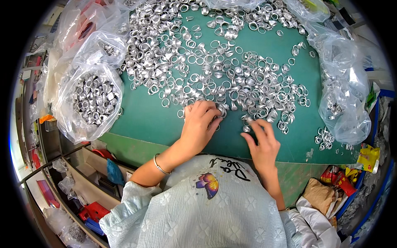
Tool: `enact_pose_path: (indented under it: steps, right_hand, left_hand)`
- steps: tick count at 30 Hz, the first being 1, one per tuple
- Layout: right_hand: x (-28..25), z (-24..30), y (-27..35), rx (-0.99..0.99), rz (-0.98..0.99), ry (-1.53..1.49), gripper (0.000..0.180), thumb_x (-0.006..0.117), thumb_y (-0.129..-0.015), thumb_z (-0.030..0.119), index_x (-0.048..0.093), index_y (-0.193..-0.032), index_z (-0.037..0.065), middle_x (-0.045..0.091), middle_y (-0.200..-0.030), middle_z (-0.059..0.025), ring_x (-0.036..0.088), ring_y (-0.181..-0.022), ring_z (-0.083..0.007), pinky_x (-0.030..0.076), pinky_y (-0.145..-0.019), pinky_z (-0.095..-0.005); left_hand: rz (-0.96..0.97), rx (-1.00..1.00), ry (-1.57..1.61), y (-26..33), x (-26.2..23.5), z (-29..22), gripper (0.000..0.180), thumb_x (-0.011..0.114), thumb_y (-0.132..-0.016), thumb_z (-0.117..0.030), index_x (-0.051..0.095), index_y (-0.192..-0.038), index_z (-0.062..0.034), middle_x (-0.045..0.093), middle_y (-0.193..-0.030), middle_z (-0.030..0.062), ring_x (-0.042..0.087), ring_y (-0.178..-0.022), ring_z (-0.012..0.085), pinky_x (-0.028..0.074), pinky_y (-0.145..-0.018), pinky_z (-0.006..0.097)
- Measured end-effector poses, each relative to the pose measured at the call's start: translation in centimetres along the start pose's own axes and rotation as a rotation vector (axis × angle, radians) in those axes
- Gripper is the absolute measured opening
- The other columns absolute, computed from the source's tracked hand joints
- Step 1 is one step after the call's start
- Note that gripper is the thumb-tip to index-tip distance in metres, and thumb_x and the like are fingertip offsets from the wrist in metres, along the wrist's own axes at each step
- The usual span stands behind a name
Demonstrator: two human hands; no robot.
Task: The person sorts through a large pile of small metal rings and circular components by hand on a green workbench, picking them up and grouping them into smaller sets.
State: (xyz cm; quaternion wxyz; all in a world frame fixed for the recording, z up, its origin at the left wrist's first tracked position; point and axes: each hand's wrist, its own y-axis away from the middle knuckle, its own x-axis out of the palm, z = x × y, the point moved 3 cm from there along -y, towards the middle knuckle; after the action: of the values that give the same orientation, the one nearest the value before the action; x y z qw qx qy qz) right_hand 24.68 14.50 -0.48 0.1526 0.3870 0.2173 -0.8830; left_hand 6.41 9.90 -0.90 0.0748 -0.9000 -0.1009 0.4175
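Observation:
A wide heap of small silver metal rings (215,62) covers the green table top (153,120). My left hand (198,126) rests palm down at the near edge of the heap, fingers curled over a few rings. My right hand (261,142) is just right of it, fingers spread, fingertips touching a ring (247,122) at the heap's near fringe. Whether either hand holds a ring is hidden by the fingers. A thin bracelet (159,165) sits on my left wrist.
A clear plastic bag full of rings (93,101) stands at the table's left edge, with more bags behind it. Another clear bag (345,97) lies at the right, a small ring cluster (324,138) beside it. Open shelves with red items (95,211) sit lower left; crumpled wrappers (343,177) lower right.

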Motion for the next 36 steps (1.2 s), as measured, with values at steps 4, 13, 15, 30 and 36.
enact_pose_path:
  steps: [4, 13, 15, 30, 36]
  right_hand:
    - [-0.3, -0.9, 0.2, 0.098, -0.038, 0.091, 0.016, 0.07, -0.07, 0.01, 0.063, -0.084, 0.009, 0.055, -0.09, -0.0006, 0.052, -0.051, -0.015, 0.04, -0.043, -0.0276]
    - [1.5, 1.7, -0.8, 0.394, 0.167, -0.948, 0.021, 0.057, -0.08, -0.003, 0.058, -0.1, 0.0, 0.054, -0.089, -0.0023, 0.045, -0.059, 0.0009, 0.032, -0.048, -0.0138]
    - [2.1, 2.2, -0.5, 0.495, 0.227, -1.011, 0.023, 0.057, -0.081, -0.002, 0.054, -0.104, -0.002, 0.055, -0.092, -0.003, 0.048, -0.064, -0.0013, 0.036, -0.053, -0.0143]
    - [2.4, 2.2, -0.1, 0.527, 0.207, -0.963, 0.018, 0.062, -0.078, -0.004, 0.056, -0.095, -0.003, 0.055, -0.088, -0.0004, 0.039, -0.055, 0.0018, 0.03, -0.047, -0.0142]
    - [2.8, 1.5, -1.4, 0.252, 0.032, -0.532, 0.015, 0.064, -0.074, -0.004, 0.059, -0.088, 0.0, 0.057, -0.084, -0.0043, 0.045, -0.049, -0.0069, 0.035, -0.045, -0.02]
  left_hand:
    - [-0.027, -0.123, 0.244, 0.1, -0.5, 0.8, 0.022, 0.067, -0.065, 0.006, 0.058, -0.084, -0.0013, 0.054, -0.091, 0.0072, 0.054, -0.081, 0.0212, 0.04, -0.068, 0.029]
    - [0.048, -0.4, 1.23, 0.4, 0.3, -0.5, 0.014, 0.057, -0.077, 0.011, 0.057, -0.09, 0.0074, 0.049, -0.106, 0.0082, 0.055, -0.087, 0.0122, 0.047, -0.078, 0.023]
    - [0.003, -0.312, 1.068, 0.9, 0.6, -0.6, 0.016, 0.059, -0.074, 0.012, 0.058, -0.088, 0.0052, 0.052, -0.103, 0.0102, 0.057, -0.088, 0.0149, 0.048, -0.078, 0.025]
    - [-0.203, 0.138, 0.486, 1.3, 0.2, -1.3, 0.019, 0.061, -0.068, 0.013, 0.059, -0.084, 0.0036, 0.056, -0.098, 0.0135, 0.061, -0.077, 0.0219, 0.051, -0.066, 0.027]
    - [-0.192, -0.003, 0.379, 0.6, 0.2, -0.5, 0.026, 0.061, -0.066, 0.013, 0.061, -0.088, 0.0001, 0.058, -0.096, 0.0099, 0.061, -0.077, 0.0223, 0.049, -0.061, 0.028]
